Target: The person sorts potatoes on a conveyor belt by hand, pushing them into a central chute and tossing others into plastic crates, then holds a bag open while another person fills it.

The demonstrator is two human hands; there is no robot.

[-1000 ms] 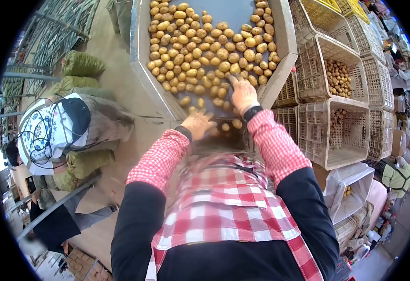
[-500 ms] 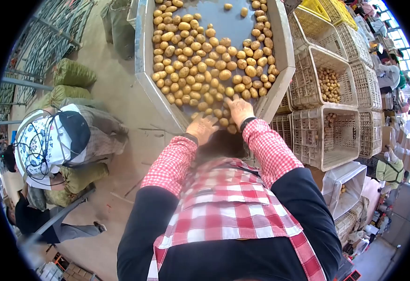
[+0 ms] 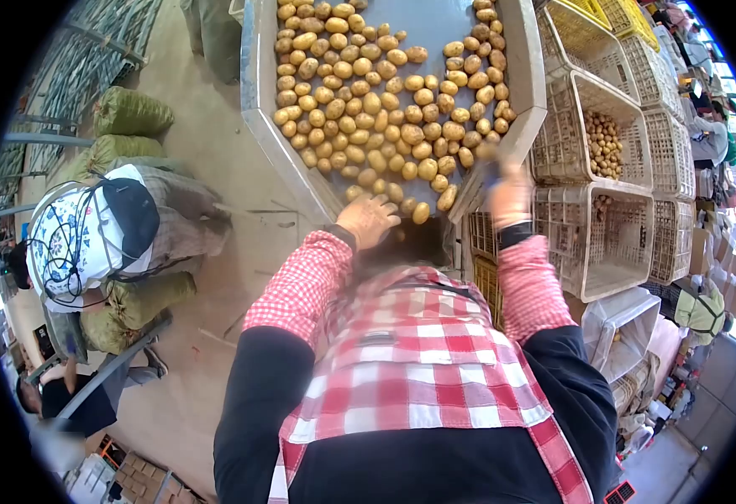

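Many yellow-brown potatoes (image 3: 360, 126) lie on the blue-grey bed of a metal sorting chute (image 3: 254, 76) that narrows towards me. At its narrow mouth, my left hand (image 3: 368, 220) rests against the nearest potatoes, its fingers stretched out. A few potatoes sit at the lip, above a dark opening. My right hand (image 3: 511, 197) is off the potatoes, just outside the chute's right wall and beside the stacked crates. Motion smears its fingers, and a brownish blur shows at the fingertips, so I cannot make out whether it holds anything.
White plastic crates (image 3: 595, 181) stand stacked on the right, some with potatoes inside. A lined clear bin (image 3: 620, 332) is nearer me. To the left, a person (image 3: 91, 235) bends among full green mesh sacks (image 3: 133, 113). Another person (image 3: 74, 391) is below, near metal rails.
My right hand has moved right, from the potatoes at the mouth to outside the chute wall. My left hand stays near the mouth. Potatoes have shifted towards me.
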